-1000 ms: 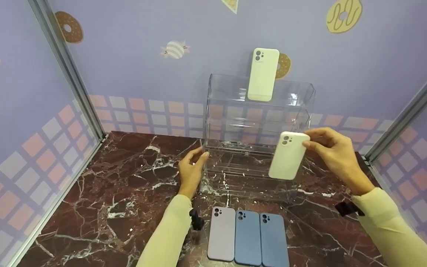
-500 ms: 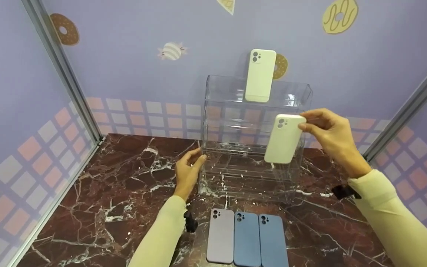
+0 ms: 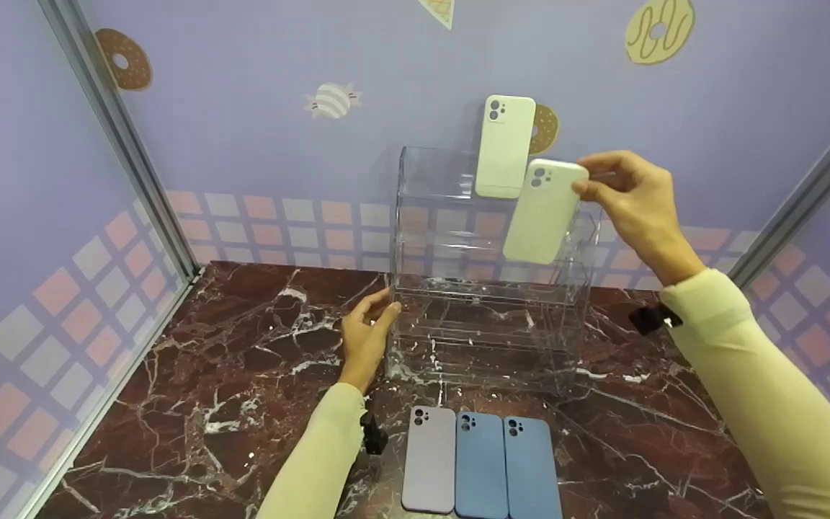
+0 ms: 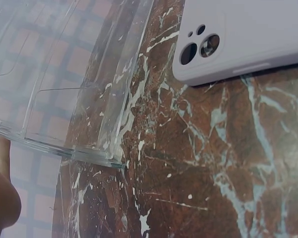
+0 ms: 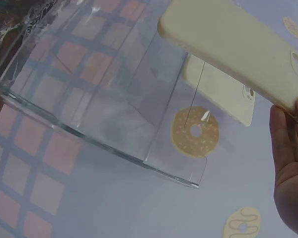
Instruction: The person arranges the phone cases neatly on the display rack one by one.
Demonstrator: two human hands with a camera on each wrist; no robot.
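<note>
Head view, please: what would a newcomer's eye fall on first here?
Probably the cream phone case that the right hand pinches by its top in front of the clear acrylic rack, beside a matching case already standing on the top tier. Next, three cases lie side by side on the marble table, while the left hand touches the rack's left side.

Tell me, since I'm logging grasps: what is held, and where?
The right hand pinches a cream phone case at its top, camera-end corner.

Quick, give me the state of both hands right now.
Left hand: open, fingers resting against the left side of the clear acrylic rack.
Right hand: closed, pinching the top of a cream phone case.
</note>
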